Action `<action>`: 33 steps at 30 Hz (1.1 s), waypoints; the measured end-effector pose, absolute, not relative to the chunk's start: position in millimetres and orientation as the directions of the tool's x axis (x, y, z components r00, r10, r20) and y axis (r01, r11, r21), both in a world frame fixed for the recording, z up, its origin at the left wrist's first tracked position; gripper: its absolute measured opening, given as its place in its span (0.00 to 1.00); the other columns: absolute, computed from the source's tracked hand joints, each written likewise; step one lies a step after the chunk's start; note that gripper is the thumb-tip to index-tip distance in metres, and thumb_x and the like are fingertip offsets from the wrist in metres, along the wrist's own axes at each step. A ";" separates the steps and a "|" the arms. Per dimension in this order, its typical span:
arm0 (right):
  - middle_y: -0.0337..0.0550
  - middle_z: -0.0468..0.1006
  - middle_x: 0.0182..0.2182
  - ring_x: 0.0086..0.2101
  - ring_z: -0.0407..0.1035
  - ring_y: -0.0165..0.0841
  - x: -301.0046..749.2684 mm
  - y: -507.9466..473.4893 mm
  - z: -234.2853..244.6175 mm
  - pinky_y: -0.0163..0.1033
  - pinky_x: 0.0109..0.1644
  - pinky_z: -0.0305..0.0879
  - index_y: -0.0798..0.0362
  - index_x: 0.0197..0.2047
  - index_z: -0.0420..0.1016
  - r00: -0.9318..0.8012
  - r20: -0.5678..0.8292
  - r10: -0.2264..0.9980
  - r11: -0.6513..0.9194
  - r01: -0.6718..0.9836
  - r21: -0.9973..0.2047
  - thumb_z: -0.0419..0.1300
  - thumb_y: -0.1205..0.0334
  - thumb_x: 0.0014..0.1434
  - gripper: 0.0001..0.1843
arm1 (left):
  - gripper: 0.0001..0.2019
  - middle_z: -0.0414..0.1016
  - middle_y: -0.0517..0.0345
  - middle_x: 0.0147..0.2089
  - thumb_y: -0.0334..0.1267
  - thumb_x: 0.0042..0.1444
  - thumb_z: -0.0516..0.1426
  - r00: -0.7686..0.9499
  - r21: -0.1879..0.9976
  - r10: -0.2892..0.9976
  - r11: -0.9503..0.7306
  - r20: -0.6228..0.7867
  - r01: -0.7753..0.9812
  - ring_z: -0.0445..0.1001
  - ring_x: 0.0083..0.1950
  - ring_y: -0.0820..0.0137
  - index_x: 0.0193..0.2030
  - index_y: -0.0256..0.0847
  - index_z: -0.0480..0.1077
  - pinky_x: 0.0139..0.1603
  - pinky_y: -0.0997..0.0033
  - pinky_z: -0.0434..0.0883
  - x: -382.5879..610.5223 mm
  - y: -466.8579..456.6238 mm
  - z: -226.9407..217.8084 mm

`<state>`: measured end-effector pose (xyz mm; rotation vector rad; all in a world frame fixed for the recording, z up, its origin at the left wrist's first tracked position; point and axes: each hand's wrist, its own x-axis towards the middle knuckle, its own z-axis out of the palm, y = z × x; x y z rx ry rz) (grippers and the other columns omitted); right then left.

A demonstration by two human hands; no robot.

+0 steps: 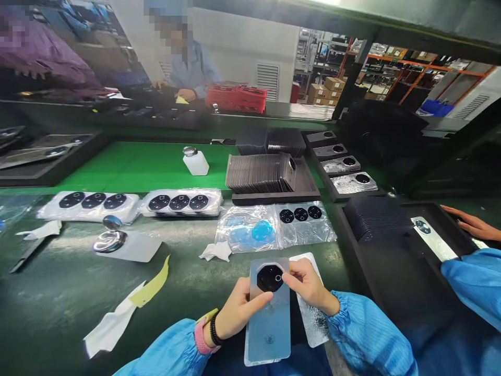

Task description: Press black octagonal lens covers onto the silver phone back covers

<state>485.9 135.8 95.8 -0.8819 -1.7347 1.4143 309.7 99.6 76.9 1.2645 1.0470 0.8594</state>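
Observation:
A silver-blue phone back cover with a black octagonal camera piece lies in front of me near the table edge. My left hand grips its left side, thumb laid across the cover just below the camera piece. My right hand pinches at the right edge of the camera piece, fingers together. Under my right wrist lies a second, film-covered cover.
Bags of black camera pieces and blue discs lie ahead. Trays hold stacked covers. A white bottle, wipes and paper strips are around. A co-worker's hand rests on a tray at right.

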 end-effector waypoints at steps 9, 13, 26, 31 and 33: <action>0.30 0.49 0.14 0.17 0.46 0.24 487.4 132.0 95.0 0.33 0.20 0.44 0.51 0.17 0.50 -0.487 0.323 0.811 0.397 0.053 -0.916 0.48 0.47 0.62 0.27 | 0.19 0.57 0.64 0.18 0.52 0.51 0.58 0.343 0.997 0.937 0.046 -0.067 0.067 0.56 0.21 0.76 0.22 0.36 0.68 0.21 0.77 0.60 308.3 90.4 71.5; 0.30 0.49 0.14 0.17 0.46 0.24 487.4 130.0 94.3 0.32 0.21 0.45 0.51 0.17 0.50 -0.487 0.333 0.808 0.411 0.060 -0.910 0.49 0.49 0.62 0.25 | 0.17 0.58 0.65 0.18 0.48 0.51 0.57 0.319 0.992 0.948 -0.028 -0.012 0.122 0.57 0.21 0.75 0.21 0.38 0.67 0.22 0.76 0.61 308.7 89.5 76.5; 0.31 0.55 0.16 0.18 0.50 0.25 489.7 126.9 94.8 0.33 0.23 0.50 0.51 0.19 0.57 -0.444 0.327 0.834 0.419 0.125 -0.899 0.50 0.51 0.60 0.20 | 0.15 0.61 0.64 0.19 0.43 0.56 0.54 0.429 0.950 0.891 -0.247 0.146 0.189 0.58 0.21 0.76 0.21 0.39 0.65 0.23 0.77 0.60 307.6 89.8 76.4; 0.30 0.55 0.15 0.17 0.49 0.25 487.8 126.9 98.2 0.33 0.22 0.51 0.50 0.20 0.59 -0.443 0.323 0.836 0.405 0.103 -0.908 0.51 0.57 0.57 0.16 | 0.16 0.54 0.66 0.18 0.43 0.56 0.52 0.463 0.955 0.875 -0.244 0.141 0.169 0.54 0.20 0.77 0.20 0.40 0.57 0.23 0.77 0.56 310.5 90.2 77.9; 0.30 0.55 0.14 0.17 0.48 0.25 487.7 127.3 98.5 0.33 0.21 0.50 0.50 0.19 0.59 -0.441 0.314 0.841 0.402 0.121 -0.907 0.52 0.58 0.56 0.15 | 0.17 0.52 0.66 0.18 0.44 0.57 0.52 0.482 0.959 0.867 -0.231 0.127 0.162 0.52 0.20 0.77 0.20 0.41 0.54 0.22 0.76 0.54 311.4 90.6 78.5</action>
